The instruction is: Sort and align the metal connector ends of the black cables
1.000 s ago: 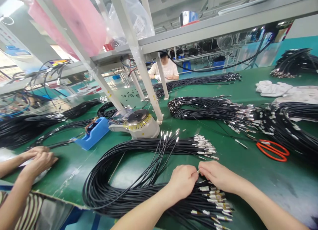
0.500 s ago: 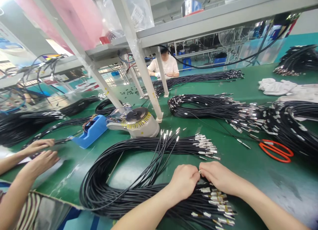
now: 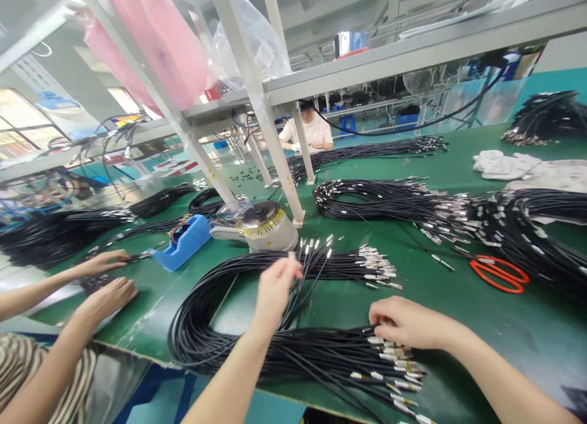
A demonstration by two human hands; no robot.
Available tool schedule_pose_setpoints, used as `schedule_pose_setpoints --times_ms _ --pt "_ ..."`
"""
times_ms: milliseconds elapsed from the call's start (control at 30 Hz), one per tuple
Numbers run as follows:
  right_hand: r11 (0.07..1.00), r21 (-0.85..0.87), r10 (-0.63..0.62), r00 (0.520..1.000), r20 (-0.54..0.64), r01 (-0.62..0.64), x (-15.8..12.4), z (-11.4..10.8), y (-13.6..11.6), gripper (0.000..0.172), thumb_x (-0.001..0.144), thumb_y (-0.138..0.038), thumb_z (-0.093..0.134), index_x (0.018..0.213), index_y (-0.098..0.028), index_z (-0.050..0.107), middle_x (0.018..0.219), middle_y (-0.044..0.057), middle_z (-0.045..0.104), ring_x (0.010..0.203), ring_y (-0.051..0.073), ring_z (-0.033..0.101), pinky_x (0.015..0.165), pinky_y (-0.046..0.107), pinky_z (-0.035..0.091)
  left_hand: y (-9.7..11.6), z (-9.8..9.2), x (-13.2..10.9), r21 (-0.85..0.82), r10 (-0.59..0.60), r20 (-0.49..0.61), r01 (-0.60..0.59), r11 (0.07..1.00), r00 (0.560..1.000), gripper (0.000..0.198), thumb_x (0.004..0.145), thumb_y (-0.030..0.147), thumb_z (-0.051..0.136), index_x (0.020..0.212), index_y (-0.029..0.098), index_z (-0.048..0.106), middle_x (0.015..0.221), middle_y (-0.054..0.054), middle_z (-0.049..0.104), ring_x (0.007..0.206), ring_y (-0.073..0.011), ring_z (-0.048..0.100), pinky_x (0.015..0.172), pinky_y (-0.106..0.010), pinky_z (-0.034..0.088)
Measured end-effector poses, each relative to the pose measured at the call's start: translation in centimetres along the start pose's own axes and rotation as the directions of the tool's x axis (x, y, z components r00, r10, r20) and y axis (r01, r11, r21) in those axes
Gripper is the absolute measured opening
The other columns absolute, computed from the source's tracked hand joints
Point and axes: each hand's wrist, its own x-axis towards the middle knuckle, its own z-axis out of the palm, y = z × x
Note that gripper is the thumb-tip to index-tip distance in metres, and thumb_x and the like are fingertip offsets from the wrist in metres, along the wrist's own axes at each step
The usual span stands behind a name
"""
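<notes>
Slim black cables with silvery tips (image 3: 321, 346): few set apart far, most apparently remaining near; the person's left hand (image 3: 275, 286) pinches one, the right hand (image 3: 402, 321) curls (hold unclear).

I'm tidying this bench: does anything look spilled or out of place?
Small dark bits lie scattered on the green table by the shelf posts, as if spilled. One cable end lies apart from the bundle behind it, near the orange scissors.

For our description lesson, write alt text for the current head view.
A person's left hand is at the raised ends of a looped black cable bundle on a green table; the right hand is at its nearer ends.
</notes>
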Motion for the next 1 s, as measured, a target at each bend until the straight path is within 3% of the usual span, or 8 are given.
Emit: schedule_pose_setpoints --times_ms 100,200,333,400,467,533,700,1000 --pt "0.999 -0.054 -0.002 1.000 0.012 0.003 -0.3 0.2 0.2 0.017 0.070 -0.012 0.049 0.080 -0.020 0.061 0.075 0.001 0.062 0.070 0.017 0.053 0.058 0.023 0.035 1.2 -3.9 2.0 -0.188 0.015 -0.270 -0.068 0.980 0.963 0.027 0.077 0.040 0.057 0.083 0.014 0.059 0.064 0.002 0.052 0.038 -0.0027 0.029 0.035 -0.016 0.018" --pt "1.000 -0.030 0.002 1.000 -0.002 -0.002 -0.1 0.2 0.5 0.019 0.070 -0.011 0.048 0.080 -0.020 0.061 0.074 0.001 0.062 0.068 0.016 0.053 0.058 0.022 0.036 1.0 -4.8 3.5 -0.091 0.027 -0.255 -0.052 0.995 0.967 0.029 0.076 0.038 0.056 0.088 0.012 0.057 0.073 -0.001 0.054 0.040 -0.0033 0.036 0.035 -0.016 0.027" --pt "1.000 0.026 0.012 0.995 -0.104 -0.009 0.3 -0.1 0.8 0.014 0.075 -0.014 0.048 0.072 -0.019 0.061 0.068 0.000 0.062 0.064 0.015 0.053 0.060 0.024 0.037 -0.9 -1.0 2.5 0.137 -0.002 -0.065 0.011 0.991 0.998 0.057 0.067 0.026 0.063 0.120 0.018 0.043 0.117 -0.011 0.048 0.055 -0.0069 0.051 0.048 -0.022 0.044" --pt "0.997 0.077 0.009 0.985 -0.170 0.004 0.5 -0.2 0.9 0.012 0.076 -0.016 0.049 0.074 -0.019 0.060 0.066 0.000 0.060 0.063 0.015 0.052 0.060 0.024 0.037 -1.3 1.9 0.6 0.254 0.031 0.167 -0.074 0.964 0.985 0.054 0.071 0.022 0.058 0.122 0.020 0.042 0.115 -0.009 0.051 0.062 -0.0084 0.054 0.060 -0.024 0.046" --pt "0.982 0.188 0.011 0.980 -0.200 0.027 0.5 -0.3 0.8 0.010 0.077 -0.017 0.050 0.080 -0.019 0.059 0.066 -0.001 0.059 0.062 0.015 0.053 0.059 0.024 0.039 -1.0 4.7 -1.4 0.283 0.011 0.513 -0.181 0.942 0.858 0.033 0.074 0.022 0.055 0.108 0.019 0.055 0.095 -0.004 0.060 0.069 -0.0121 0.056 0.065 -0.024 0.045" --pt "0.937 0.345 0.015 0.982 -0.186 0.051 0.4 -0.6 0.7 0.011 0.078 -0.019 0.050 0.085 -0.018 0.057 0.069 -0.001 0.059 0.063 0.014 0.054 0.059 0.024 0.042 -0.3 7.0 -2.8 0.291 0.011 0.649 -0.262 0.920 0.761 0.022 0.077 0.024 0.053 0.097 0.019 0.059 0.082 -0.001 0.062 0.071 -0.0140 0.056 0.066 -0.024 0.043" --pt "0.837 0.542 0.005 0.990 -0.143 0.074 -0.3 -1.4 1.0 0.011 0.082 -0.023 0.046 0.091 -0.018 0.051 0.076 0.001 0.061 0.066 0.014 0.058 0.062 0.025 0.047 0.3 9.9 -3.2 0.397 -0.026 0.627 -0.291 0.870 0.778 0.020 0.084 0.022 0.041 0.083 0.019 0.060 0.064 0.001 0.059 0.060 -0.0139 0.052 0.058 -0.023 0.036" --pt "0.975 0.220 0.008 0.976 -0.219 0.042 0.2 -1.3 1.8 0.031 0.091 -0.025 0.037 0.069 -0.018 0.057 0.061 0.000 0.058 0.058 0.013 0.055 0.058 0.023 0.042 -0.4 10.1 -2.8 0.368 -0.066 0.655 -0.241 0.898 0.752 0.023 0.085 0.025 0.041 0.070 0.019 0.058 0.062 0.002 0.056 0.059 -0.0125 0.047 0.055 -0.022 0.030"
